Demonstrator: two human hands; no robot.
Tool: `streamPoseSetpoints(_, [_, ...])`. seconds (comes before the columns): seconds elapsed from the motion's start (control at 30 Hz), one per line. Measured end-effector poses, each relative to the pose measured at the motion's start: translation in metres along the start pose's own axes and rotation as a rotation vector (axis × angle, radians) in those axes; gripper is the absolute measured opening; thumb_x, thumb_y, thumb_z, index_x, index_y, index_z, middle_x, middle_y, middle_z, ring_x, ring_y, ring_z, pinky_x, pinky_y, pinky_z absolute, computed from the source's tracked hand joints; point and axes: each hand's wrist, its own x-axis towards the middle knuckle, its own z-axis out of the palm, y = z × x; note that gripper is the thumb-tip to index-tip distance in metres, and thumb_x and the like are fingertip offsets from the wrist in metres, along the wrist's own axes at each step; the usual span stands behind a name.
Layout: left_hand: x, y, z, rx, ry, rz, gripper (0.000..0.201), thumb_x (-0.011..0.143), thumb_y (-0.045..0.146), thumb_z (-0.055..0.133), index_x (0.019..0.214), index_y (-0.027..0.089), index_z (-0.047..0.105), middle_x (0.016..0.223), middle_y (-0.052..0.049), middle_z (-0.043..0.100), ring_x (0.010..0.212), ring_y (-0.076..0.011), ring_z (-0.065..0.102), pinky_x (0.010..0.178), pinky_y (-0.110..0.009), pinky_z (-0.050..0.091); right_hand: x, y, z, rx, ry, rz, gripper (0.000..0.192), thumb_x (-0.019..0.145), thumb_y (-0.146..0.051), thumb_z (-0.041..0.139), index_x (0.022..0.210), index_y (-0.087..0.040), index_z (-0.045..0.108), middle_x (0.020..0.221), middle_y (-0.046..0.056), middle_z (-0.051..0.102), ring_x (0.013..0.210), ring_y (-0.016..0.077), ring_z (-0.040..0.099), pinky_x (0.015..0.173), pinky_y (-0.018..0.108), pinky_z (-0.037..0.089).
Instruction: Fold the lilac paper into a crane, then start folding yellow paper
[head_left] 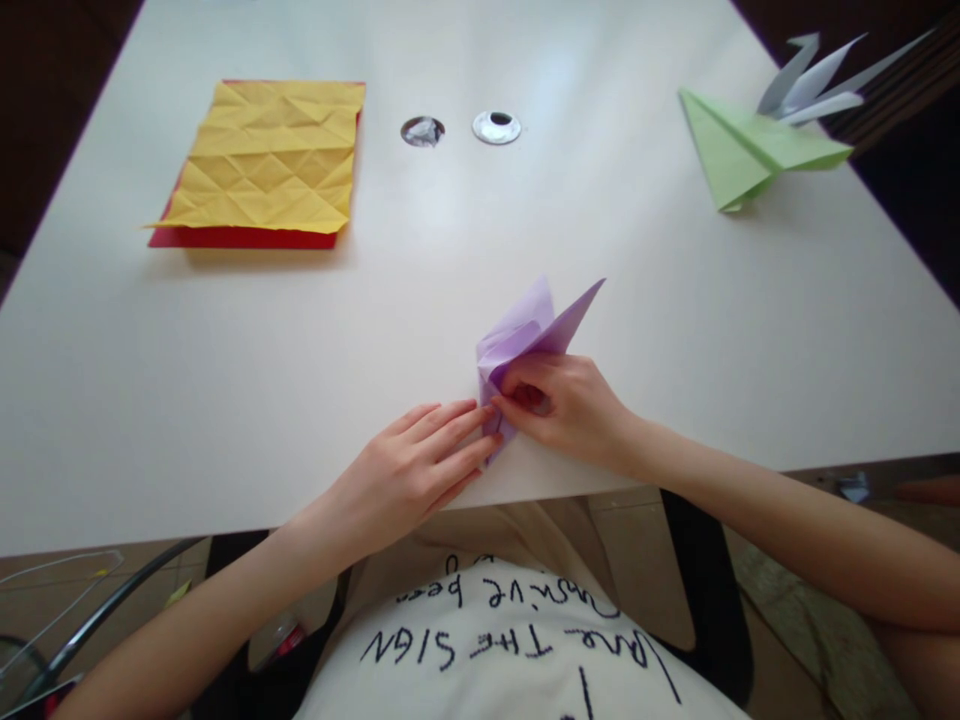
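Note:
A partly folded purple paper [534, 325] lies on the white table [225, 400] near its front edge, two flaps sticking up and away from me. My right hand [566, 405] pinches the paper's near end between thumb and fingers. My left hand [416, 465] lies flat beside it, its fingertips pressing the paper's lower left edge against the table.
A creased yellow sheet [274, 155] lies on a red sheet [225, 237] at the back left. A folded green paper figure [742, 150] and a white one [817, 85] sit at the back right. Two round holes [422, 131] [496, 127] mark the table's far middle.

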Motion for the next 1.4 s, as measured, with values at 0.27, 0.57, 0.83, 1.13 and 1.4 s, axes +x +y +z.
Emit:
streamPoseSetpoints(0.27, [0.002, 0.0, 0.0, 0.016, 0.011, 0.019, 0.029, 0.09, 0.019, 0.048, 0.117, 0.016, 0.056, 0.13, -0.007, 0.054, 0.122, -0.0211, 0.048, 0.099, -0.037, 0.044, -0.001, 0.001, -0.001, 0.007, -0.007, -0.029, 0.015, 0.078, -0.022, 0.055, 0.064, -0.017, 0.053, 0.063, 0.0, 0.061, 0.052, 0.0095, 0.047, 0.053, 0.022, 0.035])
streamPoseSetpoints(0.57, [-0.002, 0.0, -0.005, 0.071, 0.003, 0.078, 0.025, 0.09, 0.015, 0.047, 0.113, 0.014, 0.058, 0.128, -0.007, 0.055, 0.119, -0.0234, 0.052, 0.095, -0.038, 0.046, -0.001, 0.0, 0.0, 0.004, 0.007, -0.034, 0.014, 0.076, -0.02, 0.056, 0.063, -0.017, 0.053, 0.06, 0.0, 0.059, 0.051, 0.009, 0.046, 0.053, 0.022, 0.034])
streamPoseSetpoints(0.83, [-0.008, -0.003, -0.007, 0.099, 0.024, 0.184, 0.024, 0.09, 0.011, 0.046, 0.109, 0.011, 0.06, 0.122, -0.007, 0.06, 0.115, -0.0218, 0.055, 0.094, -0.037, 0.048, 0.0, 0.002, 0.0, -0.013, 0.023, -0.058, 0.014, 0.076, -0.019, 0.055, 0.062, -0.016, 0.053, 0.06, 0.0, 0.059, 0.051, 0.0095, 0.047, 0.052, 0.021, 0.034])
streamPoseSetpoints(1.13, [0.001, 0.002, -0.002, 0.077, 0.011, 0.048, 0.034, 0.091, 0.024, 0.047, 0.122, 0.011, 0.052, 0.13, -0.007, 0.054, 0.12, -0.0202, 0.05, 0.097, -0.035, 0.045, 0.0, -0.001, -0.001, -0.007, 0.04, -0.053, 0.013, 0.076, -0.019, 0.057, 0.064, -0.016, 0.055, 0.062, 0.0, 0.062, 0.052, 0.0089, 0.049, 0.053, 0.021, 0.036])
streamPoseSetpoints(1.4, [-0.002, 0.005, 0.004, 0.09, 0.028, 0.041, 0.035, 0.091, 0.025, 0.047, 0.123, 0.012, 0.052, 0.133, -0.006, 0.052, 0.124, -0.0205, 0.046, 0.101, -0.036, 0.041, 0.001, -0.008, -0.004, -0.038, 0.046, 0.032, 0.013, 0.078, -0.025, 0.055, 0.071, -0.015, 0.057, 0.058, -0.001, 0.059, 0.05, 0.0092, 0.049, 0.051, 0.022, 0.035])
